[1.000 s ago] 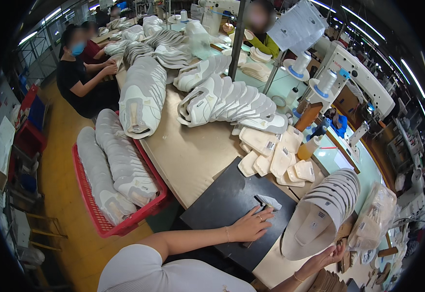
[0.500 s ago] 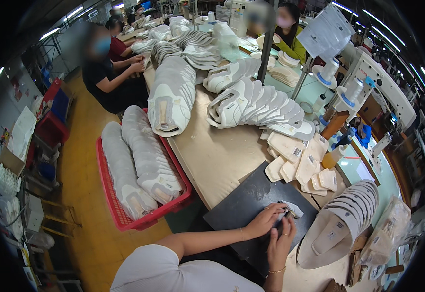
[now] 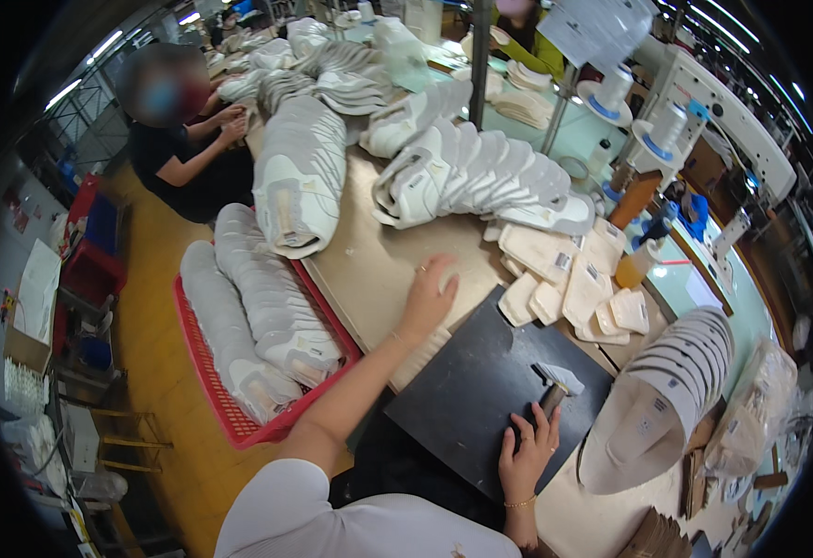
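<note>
My left hand (image 3: 433,296) is stretched out over the tan tabletop with its fingers apart and nothing in it. Beyond it stand nested rows of white and grey shoe uppers (image 3: 499,177). My right hand (image 3: 527,454) lies on the black work board (image 3: 462,395), fingers spread. Just past its fingertips is a short tool with a dark metal, hammer-like end (image 3: 553,398); whether the fingers touch it I cannot tell. A small white piece (image 3: 566,378), perhaps cloth, lies against that tool.
Cream padded pieces (image 3: 579,296) are heaped beyond the board. Nested cream shoe parts (image 3: 644,428) stand at its right. A red basket (image 3: 239,423) of uppers is at my left. Behind the heap are a sewing machine (image 3: 723,121) and an orange bottle (image 3: 637,265). A co-worker (image 3: 183,149) sits far left.
Both hands were together over the small tool and white piece. My left hand has let go and moved forward and left across the table; my right hand has drawn back onto the board.
</note>
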